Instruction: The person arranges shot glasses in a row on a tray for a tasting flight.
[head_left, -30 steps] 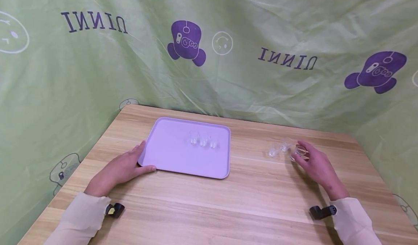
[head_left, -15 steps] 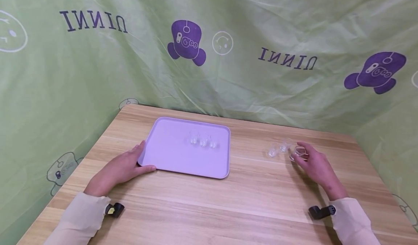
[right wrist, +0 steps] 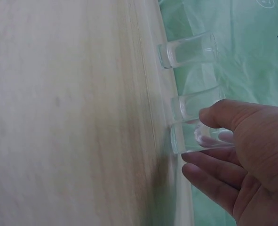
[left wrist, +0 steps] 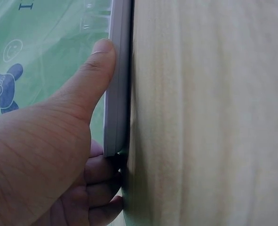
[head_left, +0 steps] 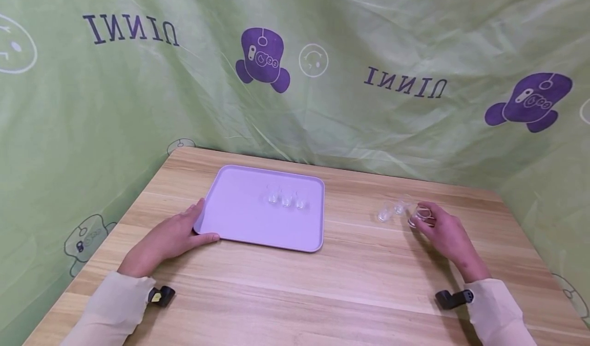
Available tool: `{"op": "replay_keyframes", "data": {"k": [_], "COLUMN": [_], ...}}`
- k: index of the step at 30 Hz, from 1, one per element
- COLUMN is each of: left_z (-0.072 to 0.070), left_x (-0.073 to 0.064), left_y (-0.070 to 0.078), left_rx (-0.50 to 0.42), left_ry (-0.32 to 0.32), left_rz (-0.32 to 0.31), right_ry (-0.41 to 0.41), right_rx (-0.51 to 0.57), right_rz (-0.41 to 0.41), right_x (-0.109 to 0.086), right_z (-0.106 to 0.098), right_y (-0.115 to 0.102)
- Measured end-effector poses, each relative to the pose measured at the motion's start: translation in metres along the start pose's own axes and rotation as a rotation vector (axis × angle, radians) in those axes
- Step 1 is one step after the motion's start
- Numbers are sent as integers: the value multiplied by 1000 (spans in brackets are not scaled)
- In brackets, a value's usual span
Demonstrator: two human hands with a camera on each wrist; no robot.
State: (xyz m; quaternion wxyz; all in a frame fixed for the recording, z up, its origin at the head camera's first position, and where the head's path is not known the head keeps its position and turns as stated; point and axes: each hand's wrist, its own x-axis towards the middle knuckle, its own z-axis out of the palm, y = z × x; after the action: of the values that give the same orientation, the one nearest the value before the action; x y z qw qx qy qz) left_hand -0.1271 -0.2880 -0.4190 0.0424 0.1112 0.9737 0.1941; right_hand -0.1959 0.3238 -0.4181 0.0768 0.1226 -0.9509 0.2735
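A lilac tray (head_left: pixel 262 231) carries three small clear glasses (head_left: pixel 287 199) in a row toward its right half. My left hand (head_left: pixel 170 236) grips the tray's near left corner. In the left wrist view, the thumb (left wrist: pixel 94 70) lies against the rim and the fingers bend around the corner. At the right, my right hand (head_left: pixel 447 233) holds a clear shot glass (right wrist: pixel 188 137) between thumb and fingers. It stands upright, its base close to the tabletop. Two similar glasses, one nearer (head_left: pixel 384 214) and one farther back (head_left: pixel 400 207), stand left of it.
The wooden table (head_left: pixel 295 289) has its back edge along a green printed curtain (head_left: pixel 345 131), which also hangs at both sides. Bare tabletop lies between the tray and the glasses at the right. A small black device (head_left: pixel 454 299) sits on each wrist.
The right hand's fingers have come in slightly around the shot glass. The left hand and the tray hold their places, and the other glasses have not moved.
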Motion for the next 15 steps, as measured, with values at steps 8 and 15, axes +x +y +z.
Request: {"op": "replay_keyframes", "data": {"k": [8, 15], "left_z": [-1, -2], "left_x": [1, 1], "left_y": [0, 1], "left_rx": [-1, -4], "left_ry": [-8, -15], "left_rz": [-1, -4], "right_ry": [-13, -49], "right_rx": [3, -17], "right_rz": [8, 38], "right_x": [0, 2], "right_z": [-3, -8], "right_y": [0, -1]}}
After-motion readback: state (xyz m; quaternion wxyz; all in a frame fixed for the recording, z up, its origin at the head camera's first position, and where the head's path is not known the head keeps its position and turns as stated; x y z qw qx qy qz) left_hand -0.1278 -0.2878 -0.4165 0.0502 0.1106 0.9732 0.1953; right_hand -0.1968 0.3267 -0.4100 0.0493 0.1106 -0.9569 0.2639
